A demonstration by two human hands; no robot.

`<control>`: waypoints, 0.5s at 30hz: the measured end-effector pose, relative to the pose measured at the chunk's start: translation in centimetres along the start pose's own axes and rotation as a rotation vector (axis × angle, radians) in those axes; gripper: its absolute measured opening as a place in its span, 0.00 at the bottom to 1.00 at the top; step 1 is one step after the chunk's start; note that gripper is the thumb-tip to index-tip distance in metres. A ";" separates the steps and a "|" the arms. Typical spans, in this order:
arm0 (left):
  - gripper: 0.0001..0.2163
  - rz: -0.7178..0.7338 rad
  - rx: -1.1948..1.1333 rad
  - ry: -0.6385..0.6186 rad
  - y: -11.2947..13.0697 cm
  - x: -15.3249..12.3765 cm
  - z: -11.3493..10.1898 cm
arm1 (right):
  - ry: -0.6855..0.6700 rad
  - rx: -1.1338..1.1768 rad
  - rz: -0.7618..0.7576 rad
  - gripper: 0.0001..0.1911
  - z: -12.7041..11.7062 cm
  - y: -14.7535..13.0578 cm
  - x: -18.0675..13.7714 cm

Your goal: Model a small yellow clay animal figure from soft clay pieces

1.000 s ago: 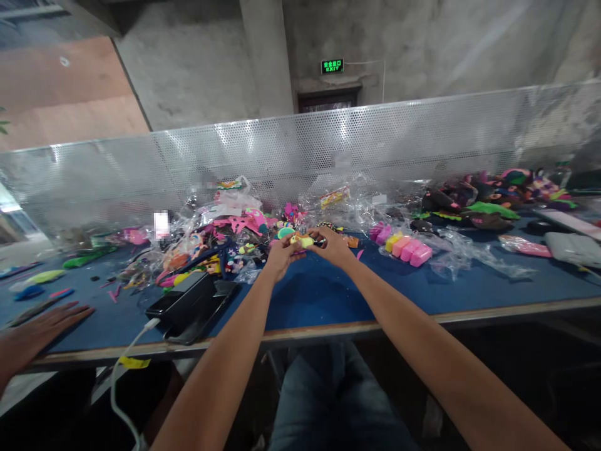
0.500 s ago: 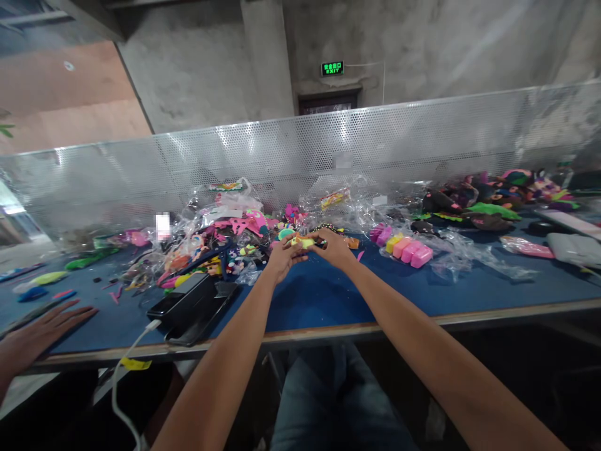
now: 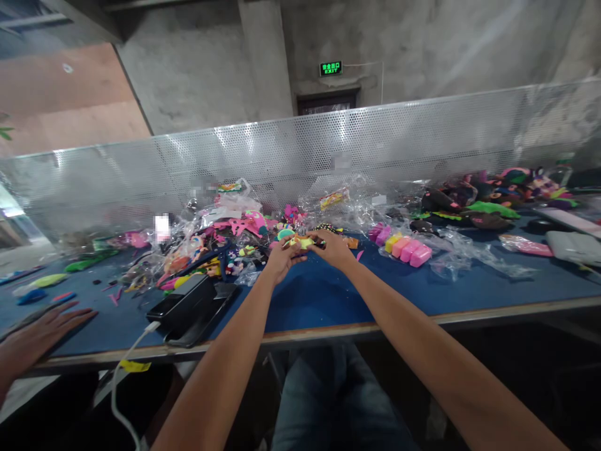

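Observation:
Both my hands meet over the blue tabletop (image 3: pixel 319 300), around a small yellow clay figure (image 3: pixel 304 242). My left hand (image 3: pixel 283 259) is closed on the figure's left side, with fingertips beneath it. At its right end, the fingers of my right hand (image 3: pixel 332 248) pinch it; part of the figure is hidden by them. Fine detail on the figure is too small to make out. Just behind my hands lie a round green piece (image 3: pixel 284 233) and a dark, dotted item (image 3: pixel 325 227). An orange block (image 3: pixel 351 242) rests right of my right hand.
Colourful clay pieces and plastic bags (image 3: pixel 235 216) pile up at left. A black device (image 3: pixel 188 307) with a white cable stands near the front edge. Pink and yellow clay blocks (image 3: pixel 409 249) lie at right. Another person's hand (image 3: pixel 51 329) rests flat at far left.
The yellow figure has turned slightly between my fingers. My hands and arms stay in nearly the same place, and the other person's hand has not moved noticeably.

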State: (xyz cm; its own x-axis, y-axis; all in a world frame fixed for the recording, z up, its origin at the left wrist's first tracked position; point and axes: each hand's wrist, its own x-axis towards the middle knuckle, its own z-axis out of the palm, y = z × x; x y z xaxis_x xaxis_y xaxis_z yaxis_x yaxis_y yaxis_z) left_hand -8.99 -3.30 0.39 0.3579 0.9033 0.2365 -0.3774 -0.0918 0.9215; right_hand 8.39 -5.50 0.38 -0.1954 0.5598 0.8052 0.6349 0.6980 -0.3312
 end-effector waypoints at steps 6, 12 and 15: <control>0.19 0.007 0.019 0.007 -0.1 0.0 0.0 | -0.016 0.082 0.046 0.20 0.5 0.1 -0.2; 0.24 0.027 0.075 -0.076 0.1 -0.2 -0.2 | -0.029 0.131 0.110 0.17 1.0 0.6 -0.3; 0.19 0.148 0.120 0.008 0.2 0.1 -0.6 | -0.008 0.106 0.094 0.16 0.8 0.7 -0.2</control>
State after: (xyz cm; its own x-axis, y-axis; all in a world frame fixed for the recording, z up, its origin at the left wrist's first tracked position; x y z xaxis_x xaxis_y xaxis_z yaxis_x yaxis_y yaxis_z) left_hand -9.53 -3.01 0.39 0.2991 0.8793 0.3707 -0.3209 -0.2731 0.9069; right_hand 8.24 -4.74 -0.43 -0.1456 0.6280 0.7645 0.5684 0.6855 -0.4549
